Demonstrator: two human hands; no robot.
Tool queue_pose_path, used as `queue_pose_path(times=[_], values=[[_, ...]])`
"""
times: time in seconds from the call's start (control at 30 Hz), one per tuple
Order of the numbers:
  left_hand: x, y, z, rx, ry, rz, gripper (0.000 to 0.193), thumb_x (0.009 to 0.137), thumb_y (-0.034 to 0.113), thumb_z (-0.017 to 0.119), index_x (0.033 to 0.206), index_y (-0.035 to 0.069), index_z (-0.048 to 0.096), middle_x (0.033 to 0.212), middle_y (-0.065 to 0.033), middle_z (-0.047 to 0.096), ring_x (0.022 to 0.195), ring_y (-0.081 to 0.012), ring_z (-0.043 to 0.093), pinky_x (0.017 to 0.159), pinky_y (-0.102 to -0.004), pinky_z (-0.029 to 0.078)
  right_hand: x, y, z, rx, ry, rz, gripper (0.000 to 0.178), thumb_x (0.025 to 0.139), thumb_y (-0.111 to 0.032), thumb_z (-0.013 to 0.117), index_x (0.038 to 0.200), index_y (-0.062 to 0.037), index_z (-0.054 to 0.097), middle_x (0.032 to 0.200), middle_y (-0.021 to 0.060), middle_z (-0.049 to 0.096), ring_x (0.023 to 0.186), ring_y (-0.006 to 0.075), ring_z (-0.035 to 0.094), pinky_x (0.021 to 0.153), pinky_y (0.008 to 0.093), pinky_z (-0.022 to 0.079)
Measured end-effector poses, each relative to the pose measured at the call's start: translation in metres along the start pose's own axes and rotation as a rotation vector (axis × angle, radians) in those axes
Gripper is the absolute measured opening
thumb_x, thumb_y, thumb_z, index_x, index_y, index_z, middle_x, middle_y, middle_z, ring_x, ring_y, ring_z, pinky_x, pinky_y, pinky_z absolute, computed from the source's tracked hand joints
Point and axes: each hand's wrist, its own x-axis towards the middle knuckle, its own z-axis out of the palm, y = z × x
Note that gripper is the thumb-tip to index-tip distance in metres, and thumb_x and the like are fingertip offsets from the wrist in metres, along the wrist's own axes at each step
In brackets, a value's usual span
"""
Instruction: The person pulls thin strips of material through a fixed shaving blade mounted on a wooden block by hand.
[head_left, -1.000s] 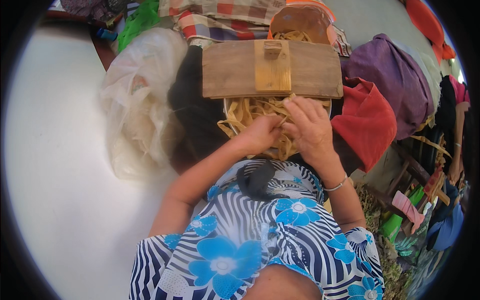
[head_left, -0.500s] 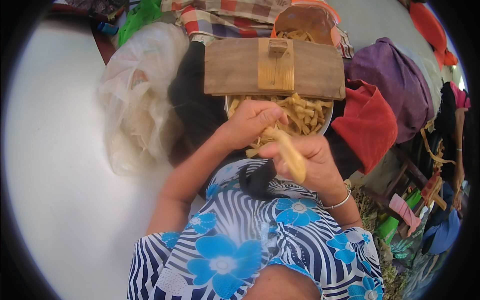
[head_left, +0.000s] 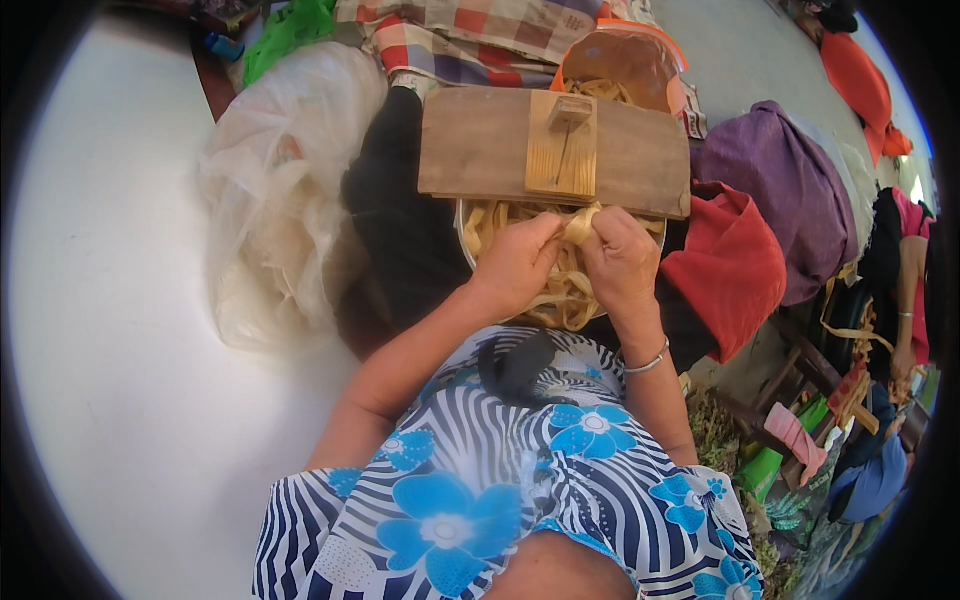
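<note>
My left hand [head_left: 518,262] and my right hand [head_left: 622,262] are close together just below the near edge of a wooden board [head_left: 475,150]. Both have closed fingers, pinching one pale yellow, flat strip [head_left: 580,226] that forms a small fold between them. Beneath them is a white round basin [head_left: 463,238] of similar looped strips [head_left: 565,295]. The board lies across the basin's far part. Fixed on it is a lighter wooden piece [head_left: 548,165] with a small block [head_left: 571,110] and a thin dark line, perhaps a slot.
Beyond the board stands an orange-rimmed container [head_left: 655,70] holding more strips. A translucent plastic bag [head_left: 285,190] sits at left; red cloth [head_left: 735,265] and a purple bundle [head_left: 775,190] lie at right. Another person's arm [head_left: 910,300] shows at the far right.
Both hands have moved forward to the board's near edge. The strip that hung across my right hand is now folded between both hands. Long looped strips now show in the basin.
</note>
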Motion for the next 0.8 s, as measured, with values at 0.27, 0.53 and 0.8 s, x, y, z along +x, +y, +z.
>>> queue_pose_path(times=[0.27,0.53,0.8], values=[[-0.003,-0.012,0.006,0.409,0.164,0.344,0.031,0.08,0.008,0.061,0.111,0.004,0.061,0.107,-0.012,0.062,0.087,-0.0325,0.063,0.071,-0.038,0.052,-0.034,0.017,0.027,1.343,-0.322,0.851,0.031,0.098,-0.026,0.054,0.103,0.0026,0.066,0.105,0.0033,0.064,0.094,0.0157,0.061,0.083,0.027,0.047],[0.004,0.017,0.004,0.454,0.039,0.114,0.022,0.088,0.019,0.057,0.102,0.002,0.06,0.091,-0.0151,0.063,0.081,-0.0357,0.061,0.069,-0.0403,0.048,-0.029,0.01,0.032,0.797,-0.026,0.353,0.013,0.084,0.0,0.059,0.092,0.0056,0.068,0.119,0.0094,0.057,0.108,0.0175,0.055,0.09,0.0273,0.044],[-0.011,-0.024,0.001,-0.313,-0.07,-0.351,0.017,0.093,0.019,0.056,0.095,0.002,0.058,0.072,-0.0156,0.056,0.06,-0.0252,0.051,0.06,-0.0312,0.044,-0.028,0.01,0.015,0.692,0.17,0.269,0.011,0.082,0.0,0.064,0.091,0.0044,0.068,0.115,0.0109,0.058,0.105,0.0184,0.055,0.089,0.0278,0.044]])
